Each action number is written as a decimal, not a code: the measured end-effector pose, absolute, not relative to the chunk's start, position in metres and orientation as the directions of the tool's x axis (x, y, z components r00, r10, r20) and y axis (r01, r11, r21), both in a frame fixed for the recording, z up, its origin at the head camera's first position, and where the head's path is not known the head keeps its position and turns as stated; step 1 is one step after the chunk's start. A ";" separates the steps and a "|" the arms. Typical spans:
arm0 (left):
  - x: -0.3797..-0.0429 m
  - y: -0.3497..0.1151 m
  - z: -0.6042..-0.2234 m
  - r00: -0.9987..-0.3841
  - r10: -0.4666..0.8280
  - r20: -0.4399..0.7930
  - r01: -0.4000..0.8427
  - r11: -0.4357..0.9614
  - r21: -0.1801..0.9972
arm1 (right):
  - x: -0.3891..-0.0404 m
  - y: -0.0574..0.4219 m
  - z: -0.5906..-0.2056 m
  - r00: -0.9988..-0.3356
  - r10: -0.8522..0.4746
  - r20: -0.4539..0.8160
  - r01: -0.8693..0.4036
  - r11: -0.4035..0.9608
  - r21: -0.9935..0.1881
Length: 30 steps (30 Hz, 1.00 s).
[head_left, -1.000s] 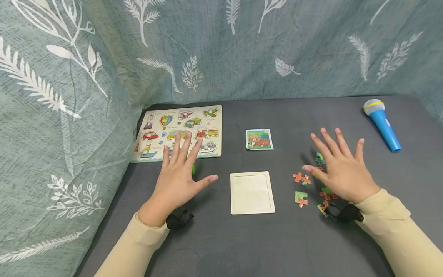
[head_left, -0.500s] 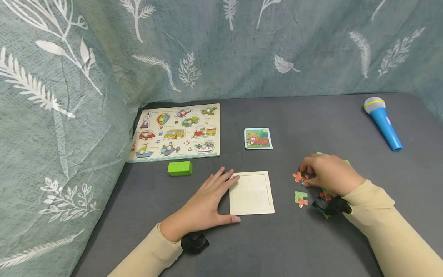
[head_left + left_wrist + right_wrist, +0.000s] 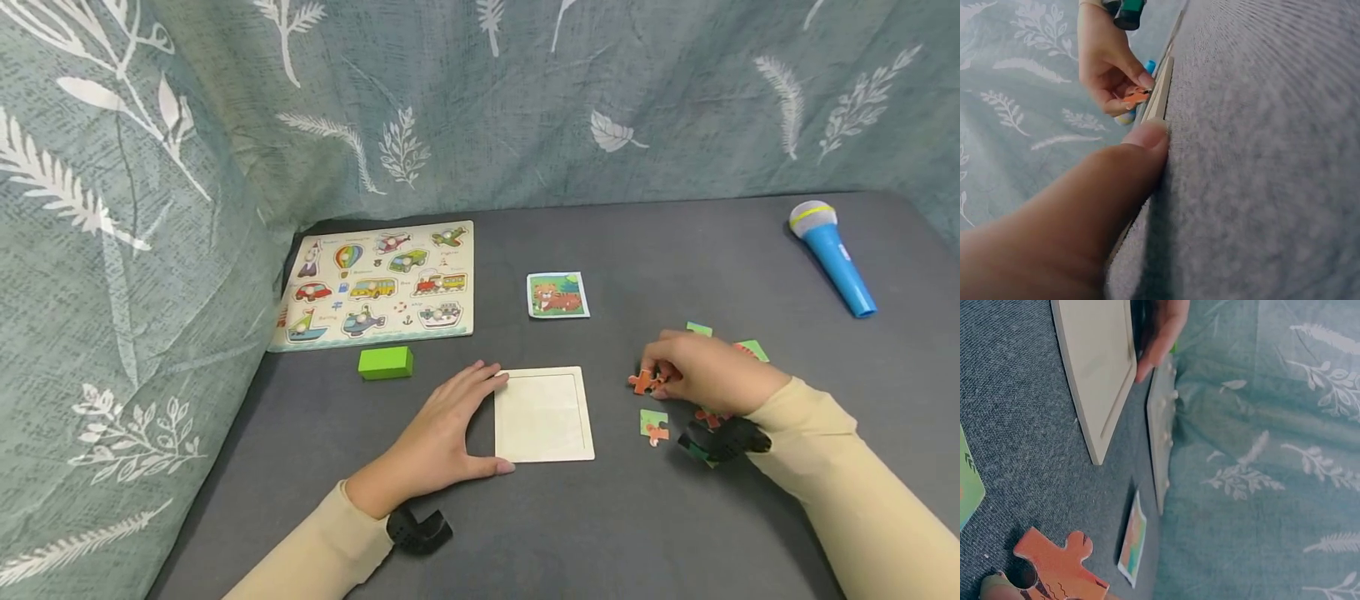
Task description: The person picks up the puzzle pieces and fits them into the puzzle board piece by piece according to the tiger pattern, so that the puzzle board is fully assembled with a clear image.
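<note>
My left hand (image 3: 438,437) holds a pale wooden puzzle tray (image 3: 543,417) at its left side, fingertips at the far left corner and thumb at the near edge. In the left wrist view the thumb (image 3: 1138,144) presses against the tray's edge. My right hand (image 3: 712,371) pinches an orange jigsaw piece (image 3: 642,382) between thumb and fingers. Its knobs and dark wavy lines show in the right wrist view, where the piece (image 3: 1057,562) is large. A green and orange jigsaw piece (image 3: 654,426) lies just nearer; several others lie partly hidden under the right hand.
A tiger picture card (image 3: 558,296) lies beyond the tray. At the back left is a vehicle peg puzzle (image 3: 375,283), with a green block (image 3: 386,363) in front. A blue toy microphone (image 3: 834,258) lies at the back right. A patterned curtain (image 3: 525,108) hangs behind.
From spread above the table, both hands have come down. The left moved right and took hold of the tray, uncovering the green block; the right closed on the orange jigsaw piece.
</note>
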State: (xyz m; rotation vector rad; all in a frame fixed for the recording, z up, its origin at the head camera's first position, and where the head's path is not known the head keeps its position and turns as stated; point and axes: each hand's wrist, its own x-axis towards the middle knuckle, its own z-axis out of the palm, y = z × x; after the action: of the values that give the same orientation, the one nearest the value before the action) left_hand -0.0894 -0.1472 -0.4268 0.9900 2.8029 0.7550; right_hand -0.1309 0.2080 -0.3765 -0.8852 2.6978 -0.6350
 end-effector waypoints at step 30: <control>-0.093 -0.147 -0.427 -0.789 0.607 0.091 0.579 0.687 0.439 | -0.122 0.128 -0.366 -0.717 -0.674 0.179 -0.628 0.513 -0.585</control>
State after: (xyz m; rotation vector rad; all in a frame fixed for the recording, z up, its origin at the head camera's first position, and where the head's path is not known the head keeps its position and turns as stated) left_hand -0.0934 -0.1469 -0.4266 0.9954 2.8287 0.7033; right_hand -0.1222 0.1282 -0.3658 -1.1512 2.6691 -0.9873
